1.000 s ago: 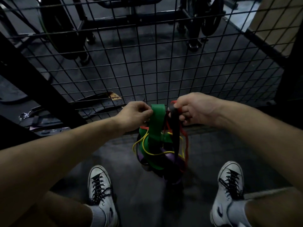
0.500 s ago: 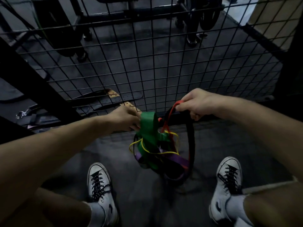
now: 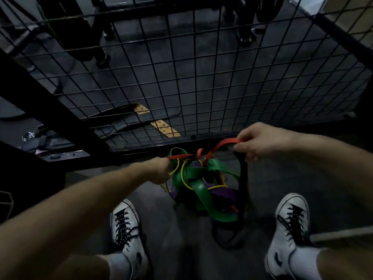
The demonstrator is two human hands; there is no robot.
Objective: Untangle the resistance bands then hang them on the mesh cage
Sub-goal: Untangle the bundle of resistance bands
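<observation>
A tangle of resistance bands hangs between my hands above the dark floor: a wide green band (image 3: 198, 190), a thin yellow band (image 3: 182, 174), a purple band (image 3: 224, 194), a red band (image 3: 219, 146) and a black band (image 3: 243, 178). My left hand (image 3: 159, 169) is closed on a stretch of the red band, with the yellow band at its fingers. My right hand (image 3: 256, 142) grips the red and black bands higher up on the right. The black mesh cage (image 3: 181, 77) stands just behind the bundle.
My two white sneakers (image 3: 126, 229) (image 3: 288, 225) stand either side of the bundle. Behind the mesh lie leather belts (image 3: 141, 118) and gym equipment legs. A thick black frame bar (image 3: 52, 110) slants across the left. A metal clip (image 3: 28, 136) lies far left.
My left hand let go of the green band's top, dropped lower and took the red band. My right hand moved right, pulling the red and black bands apart from the bundle, which sagged lower.
</observation>
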